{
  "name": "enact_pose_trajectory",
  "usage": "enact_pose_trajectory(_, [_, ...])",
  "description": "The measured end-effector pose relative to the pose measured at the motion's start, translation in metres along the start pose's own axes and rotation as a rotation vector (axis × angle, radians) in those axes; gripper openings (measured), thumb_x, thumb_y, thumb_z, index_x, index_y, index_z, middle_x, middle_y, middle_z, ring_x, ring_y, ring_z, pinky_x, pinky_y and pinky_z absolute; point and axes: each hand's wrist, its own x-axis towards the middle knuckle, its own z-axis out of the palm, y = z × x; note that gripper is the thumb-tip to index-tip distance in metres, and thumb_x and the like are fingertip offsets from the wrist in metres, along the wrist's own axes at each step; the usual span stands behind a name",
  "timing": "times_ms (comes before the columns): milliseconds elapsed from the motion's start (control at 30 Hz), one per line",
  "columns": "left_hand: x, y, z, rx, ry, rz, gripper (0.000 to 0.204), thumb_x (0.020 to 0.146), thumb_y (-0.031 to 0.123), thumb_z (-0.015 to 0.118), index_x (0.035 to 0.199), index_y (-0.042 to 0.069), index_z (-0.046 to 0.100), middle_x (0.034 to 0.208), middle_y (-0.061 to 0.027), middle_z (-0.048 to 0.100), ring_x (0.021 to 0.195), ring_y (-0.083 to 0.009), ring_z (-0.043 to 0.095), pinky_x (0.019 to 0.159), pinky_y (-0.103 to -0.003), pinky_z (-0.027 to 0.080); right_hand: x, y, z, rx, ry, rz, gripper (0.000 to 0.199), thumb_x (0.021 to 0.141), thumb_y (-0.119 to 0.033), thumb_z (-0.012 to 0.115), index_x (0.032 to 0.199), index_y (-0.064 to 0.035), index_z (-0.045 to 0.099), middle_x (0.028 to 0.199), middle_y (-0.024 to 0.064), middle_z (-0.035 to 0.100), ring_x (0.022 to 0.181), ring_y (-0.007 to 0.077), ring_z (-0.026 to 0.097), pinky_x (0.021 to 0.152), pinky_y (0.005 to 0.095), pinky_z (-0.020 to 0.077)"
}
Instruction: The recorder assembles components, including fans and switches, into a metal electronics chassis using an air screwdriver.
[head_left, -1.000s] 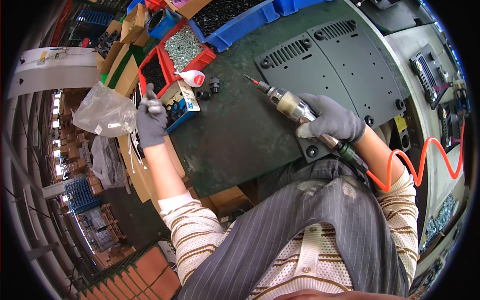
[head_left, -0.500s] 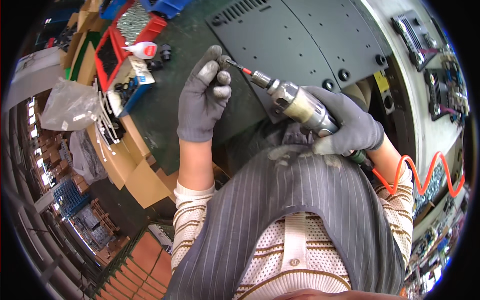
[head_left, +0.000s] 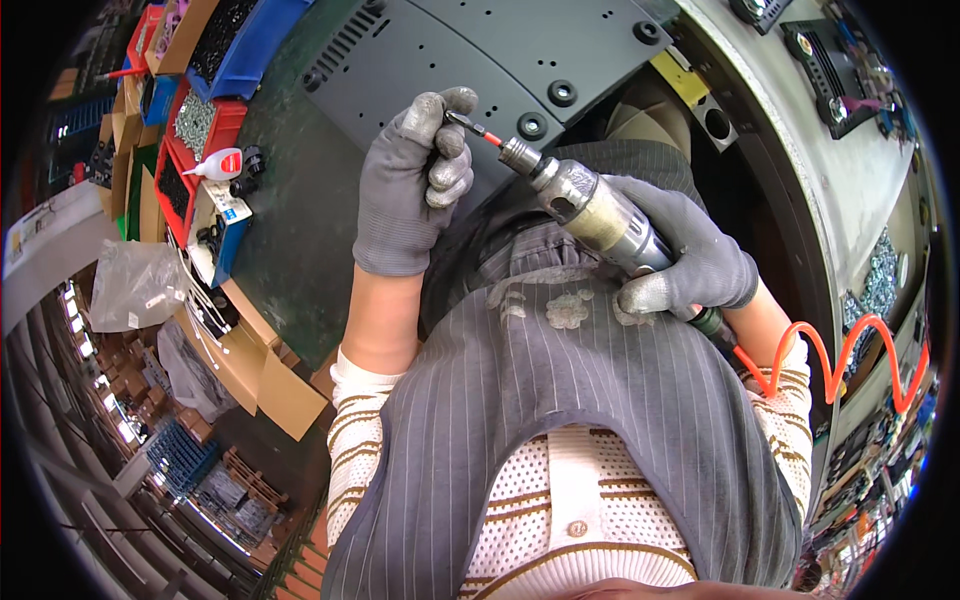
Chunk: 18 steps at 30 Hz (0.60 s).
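Observation:
My right hand [head_left: 690, 250], in a grey glove, is wrapped round a pneumatic screwdriver [head_left: 600, 215] with a worn metal body. Its bit [head_left: 475, 128], with a red band, points up and left. An orange coiled air hose [head_left: 835, 375] runs from the tool's rear. At the bit's tip, my gloved left hand [head_left: 425, 150] has thumb and forefinger pinched together. Whatever sits between them is too small to make out. Beyond both hands lies a dark grey metal panel [head_left: 440, 70] with holes, slots and round black feet.
Left of the panel stand a blue bin [head_left: 262, 50], a red bin of small metal parts [head_left: 228, 122] and a white squeeze bottle [head_left: 222, 165]. Cardboard [head_left: 285, 395] and a clear plastic bag [head_left: 135, 285] are nearer. A pale bench [head_left: 780, 120] with black units [head_left: 830, 75] is at right.
The view has shifted, so the panel and bins appear farther up and left. Both hands keep their hold, the left fingers still pinched at the bit's tip.

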Motion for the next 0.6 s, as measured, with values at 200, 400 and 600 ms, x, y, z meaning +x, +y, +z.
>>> enact_pose_trajectory(200, [0.004, -0.009, 0.015, 0.056, 0.012, 0.037, 0.032, 0.096, 0.026, 0.051, 0.104, -0.005, 0.057, 0.065, 0.0, 0.056, 0.045, -0.0041, 0.039, 0.036, -0.016, 0.03, -0.013, 0.011, -0.004, 0.109, 0.0, -0.014, 0.083, 0.062, -0.024, 0.081, 0.131, 0.0013, 0.041, 0.096, 0.009, 0.057, 0.081, 0.0158, 0.06, 0.073, 0.029, 0.0516])
enact_pose_trajectory(400, [0.003, -0.015, 0.031, 0.563, 0.241, 0.128, 0.034, 0.094, 0.028, 0.055, 0.101, -0.005, 0.058, 0.063, 0.0009, 0.053, 0.045, -0.004, 0.038, 0.037, -0.017, 0.029, -0.018, 0.012, -0.005, 0.112, 0.008, -0.023, 0.079, 0.064, -0.023, 0.08, 0.129, 0.0019, 0.042, 0.092, 0.0079, 0.058, 0.077, 0.0155, 0.061, 0.07, 0.0289, 0.0522])
enact_pose_trajectory(600, [0.005, -0.019, 0.033, 0.572, 0.177, 0.093, 0.041, 0.092, 0.039, 0.054, 0.1, -0.001, 0.062, 0.057, 0.0003, 0.051, 0.044, -0.0044, 0.043, 0.038, -0.017, 0.03, -0.02, 0.02, -0.003, 0.089, 0.069, -0.08, 0.081, 0.063, -0.028, 0.08, 0.128, 0.0024, 0.042, 0.09, 0.0079, 0.06, 0.078, 0.0158, 0.062, 0.074, 0.0288, 0.0507])
